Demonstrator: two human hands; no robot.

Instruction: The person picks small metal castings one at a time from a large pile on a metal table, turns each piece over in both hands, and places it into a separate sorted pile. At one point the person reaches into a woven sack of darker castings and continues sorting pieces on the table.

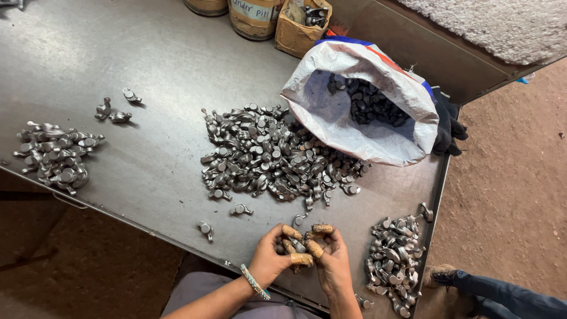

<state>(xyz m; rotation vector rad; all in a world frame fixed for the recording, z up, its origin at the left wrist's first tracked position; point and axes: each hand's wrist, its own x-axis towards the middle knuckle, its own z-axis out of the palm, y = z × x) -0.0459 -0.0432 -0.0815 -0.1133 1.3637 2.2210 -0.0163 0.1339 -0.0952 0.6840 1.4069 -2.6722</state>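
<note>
Both hands close around one small grey forged metal part (287, 247) at the steel table's (147, 65) near edge.

Left hand (269, 260) and right hand (331, 260), fingertips taped, pinch it together; it looks heavy, rigid and slick, best held by its thicker body.

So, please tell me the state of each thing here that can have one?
Woven sack: open, lying on its side, part full of dark metal parts.
Cardboard box: open, holding parts.
Centre pile of metal parts: loose, spread out.
Left hand: closed around a small part, fingertips taped.
Right hand: closed against the left, fingertips taped.
</note>
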